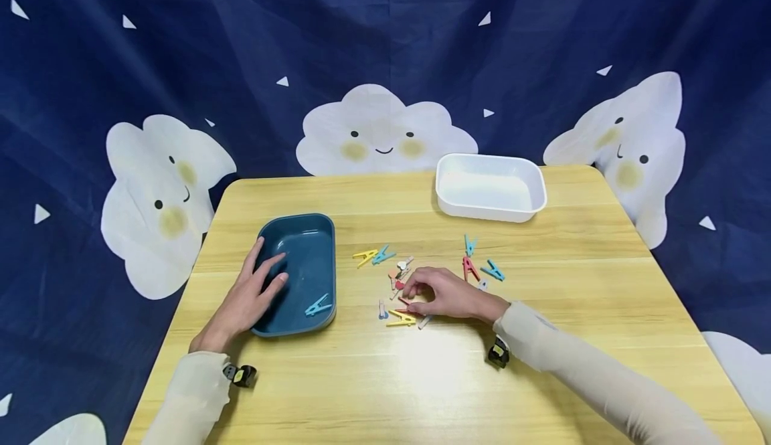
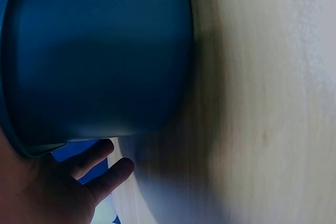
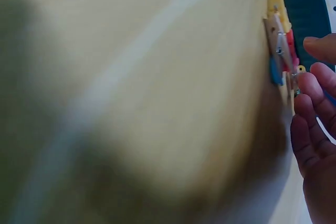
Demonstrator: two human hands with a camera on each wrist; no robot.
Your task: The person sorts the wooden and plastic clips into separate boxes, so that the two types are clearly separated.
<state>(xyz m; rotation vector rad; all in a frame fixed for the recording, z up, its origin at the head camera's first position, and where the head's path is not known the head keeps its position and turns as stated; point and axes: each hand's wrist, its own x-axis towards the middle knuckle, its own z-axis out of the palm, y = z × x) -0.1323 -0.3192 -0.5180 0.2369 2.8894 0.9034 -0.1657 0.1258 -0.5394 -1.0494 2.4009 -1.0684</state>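
My left hand [image 1: 265, 278] lies flat on the left rim of a dark blue tray [image 1: 295, 218], its straight fingers reaching inside. One light blue clothes peg [image 1: 318, 307] lies in that tray. The left wrist view shows the tray's outer wall [image 2: 100, 51] with the left hand [image 2: 63, 187] under its rim. My right hand [image 1: 414, 292] hovers low over a scatter of coloured pegs, its fingertips at a red peg [image 1: 399, 285]. In the right wrist view the thumb and fingers of the right hand [image 3: 315, 108] stand apart beside a stack of pegs [image 3: 278, 40].
On the wooden table [image 1: 421, 378] a white tray [image 1: 490, 214] stands at the back right. Loose pegs lie between the trays: yellow [image 1: 365, 256], teal [image 1: 383, 255], red [image 1: 469, 268], blue [image 1: 470, 244]. A dark blue cloud-print cloth hangs all around.
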